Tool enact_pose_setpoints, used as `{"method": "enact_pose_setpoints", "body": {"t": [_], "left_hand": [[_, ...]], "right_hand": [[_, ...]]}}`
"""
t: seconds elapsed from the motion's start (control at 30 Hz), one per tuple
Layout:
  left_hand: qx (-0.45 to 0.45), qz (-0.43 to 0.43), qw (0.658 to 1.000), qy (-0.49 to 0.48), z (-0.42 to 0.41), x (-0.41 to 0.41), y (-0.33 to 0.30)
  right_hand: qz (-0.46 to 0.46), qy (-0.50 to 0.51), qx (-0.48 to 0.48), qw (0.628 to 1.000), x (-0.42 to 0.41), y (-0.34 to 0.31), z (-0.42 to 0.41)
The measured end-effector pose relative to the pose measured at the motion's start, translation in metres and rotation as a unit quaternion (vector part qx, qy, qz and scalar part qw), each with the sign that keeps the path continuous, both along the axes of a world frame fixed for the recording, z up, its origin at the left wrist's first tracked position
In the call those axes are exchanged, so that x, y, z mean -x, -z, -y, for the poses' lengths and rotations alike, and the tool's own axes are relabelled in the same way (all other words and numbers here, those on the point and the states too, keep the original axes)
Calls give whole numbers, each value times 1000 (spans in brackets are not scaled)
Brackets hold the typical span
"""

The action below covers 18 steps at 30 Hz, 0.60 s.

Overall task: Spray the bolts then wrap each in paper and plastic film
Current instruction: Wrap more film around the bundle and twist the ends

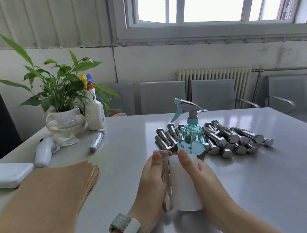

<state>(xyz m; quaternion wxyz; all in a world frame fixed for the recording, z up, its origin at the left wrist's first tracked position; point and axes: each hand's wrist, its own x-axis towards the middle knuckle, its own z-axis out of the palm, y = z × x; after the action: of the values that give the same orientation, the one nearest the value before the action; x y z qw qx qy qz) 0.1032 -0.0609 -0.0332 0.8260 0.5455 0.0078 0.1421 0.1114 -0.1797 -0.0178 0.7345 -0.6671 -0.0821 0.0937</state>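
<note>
Table (pixel 254 191), grey and glossy, carries a flat white rectangular box (pixel 3 174) at its left edge and a stack of brown paper sheets (pixel 42 209) that overhangs the near-left edge. Behind these lie a white handheld device (pixel 44 154), a glass bowl with a green plant (pixel 65 119), a white trigger bottle (pixel 94 112) and one film-wrapped bolt (pixel 97 140), well apart from other items. Open surface lies between paper stack and hands. Left hand (pixel 153 182), wearing a grey woven wristband (pixel 129 230), grips a paper-and-film-wrapped bolt (pixel 166 182); it touches a white roll of plastic film (pixel 184 186), around which the right hand (pixel 200 172) curls. Just behind stands a teal clear-plastic spray bottle (pixel 191 137), amid a heap of bare steel hex bolts (pixel 229 140). Right of the heap, the table is bare to its far-right edge.
</note>
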Motion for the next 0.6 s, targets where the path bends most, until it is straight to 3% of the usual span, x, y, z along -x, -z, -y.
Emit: {"method": "enact_pose_setpoints", "body": {"t": [0.37, 0.5, 0.6], "left_hand": [[-152, 29, 983, -97, -14, -8, 2], [-88, 26, 992, -82, -11, -3, 3], [10, -17, 1000, 10, -7, 5, 1]], "right_hand": [[82, 41, 23, 996, 0, 5, -4], [123, 63, 38, 990, 4, 9, -9], [131, 95, 70, 984, 8, 7, -12]]}}
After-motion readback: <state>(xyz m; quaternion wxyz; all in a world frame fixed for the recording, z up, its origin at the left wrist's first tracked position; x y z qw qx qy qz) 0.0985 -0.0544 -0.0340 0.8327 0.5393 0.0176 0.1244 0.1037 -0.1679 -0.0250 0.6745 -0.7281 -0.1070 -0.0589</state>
